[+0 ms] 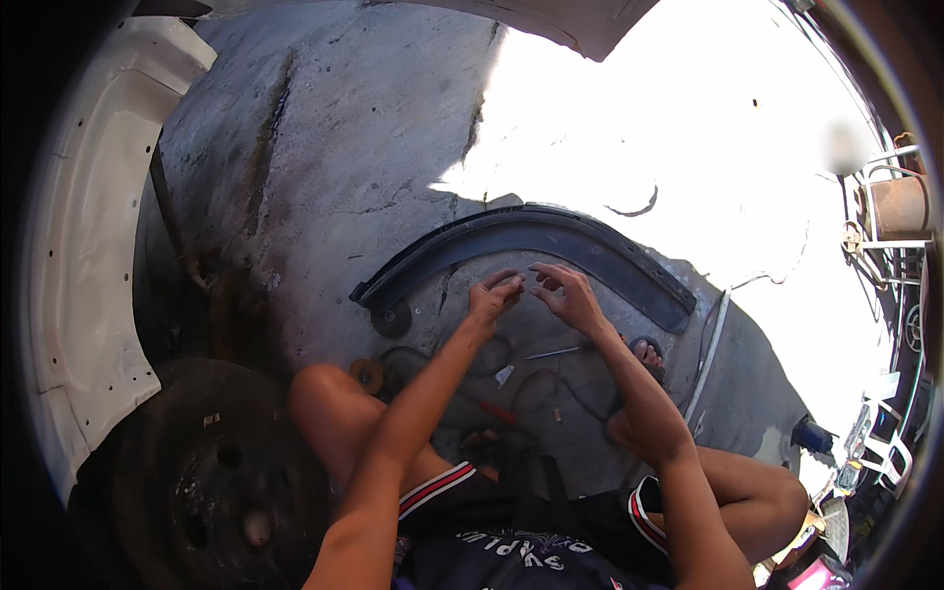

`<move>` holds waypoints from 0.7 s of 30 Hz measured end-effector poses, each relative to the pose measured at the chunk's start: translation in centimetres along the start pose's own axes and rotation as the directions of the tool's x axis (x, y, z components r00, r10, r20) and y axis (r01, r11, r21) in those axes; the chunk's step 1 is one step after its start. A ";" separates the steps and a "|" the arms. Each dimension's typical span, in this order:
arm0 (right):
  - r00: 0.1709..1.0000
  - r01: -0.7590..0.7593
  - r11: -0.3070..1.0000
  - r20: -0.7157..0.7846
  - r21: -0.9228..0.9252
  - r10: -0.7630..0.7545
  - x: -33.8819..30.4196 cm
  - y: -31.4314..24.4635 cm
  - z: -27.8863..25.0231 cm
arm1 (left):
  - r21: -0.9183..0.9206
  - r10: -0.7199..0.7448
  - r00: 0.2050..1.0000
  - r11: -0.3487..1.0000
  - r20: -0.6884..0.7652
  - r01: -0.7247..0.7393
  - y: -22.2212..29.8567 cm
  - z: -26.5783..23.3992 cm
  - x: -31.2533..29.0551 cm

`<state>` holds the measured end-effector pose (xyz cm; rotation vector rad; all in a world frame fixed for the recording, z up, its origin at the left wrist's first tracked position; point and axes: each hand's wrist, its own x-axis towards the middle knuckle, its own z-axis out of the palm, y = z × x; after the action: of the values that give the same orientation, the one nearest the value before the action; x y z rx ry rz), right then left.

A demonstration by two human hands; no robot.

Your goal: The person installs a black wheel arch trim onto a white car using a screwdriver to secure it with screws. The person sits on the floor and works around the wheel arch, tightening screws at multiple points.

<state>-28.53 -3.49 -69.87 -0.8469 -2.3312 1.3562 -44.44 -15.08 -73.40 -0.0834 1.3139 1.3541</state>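
Note:
Both my hands are raised close together over the near side of a black curved trim piece, arch-shaped like a wheel-arch flare [551, 228], which lies on the concrete floor. The fingers of my left hand [496, 295] are bent in, thumb and fingertips pinched; whatever is between them is too small to make out. My right hand [568, 295] faces it with thumb and forefinger apart, and I see nothing held there. Below the hands lie a thin metal rod [554, 353], a small pale scrap [504, 375] and a red-handled tool [498, 411].
A dark wheel [211, 482] lies by my left knee, under a white vehicle body panel [93, 197]. Near that knee are a brown ring-shaped roll [367, 375] and a black disc [391, 320]. A pale pipe [708, 359] runs past my right foot. Clutter [870, 442] lines the right edge.

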 end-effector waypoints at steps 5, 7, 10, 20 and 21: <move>0.992 0.045 0.999 -0.121 -0.024 -0.047 0.5 -1.8 2.7 | -0.138 -0.142 0.989 0.980 0.044 0.147 0.6 -0.4 0.0; 0.981 0.080 0.996 -0.173 -0.042 -0.086 0.4 -2.0 3.0 | -0.139 -0.149 0.988 0.978 0.031 0.152 1.0 -0.2 -0.4; 0.970 0.033 0.998 -0.238 -0.057 -0.046 0.0 -2.5 3.1 | 0.188 -0.113 0.994 0.976 0.007 0.110 2.7 0.0 -0.9; 0.829 -0.303 0.910 -0.394 0.282 0.398 -8.5 10.1 3.5 | 0.960 0.381 0.900 -0.254 0.211 -0.118 10.9 -8.9 6.6; 0.753 -0.362 0.823 -0.383 0.437 0.535 -9.2 9.6 3.5 | 0.956 0.419 0.866 -0.218 0.275 -0.198 10.5 -10.6 7.2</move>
<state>-20.09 -8.05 -79.67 -1.5082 -1.4905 1.4395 -60.87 -14.46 -75.87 1.4174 2.3213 0.2407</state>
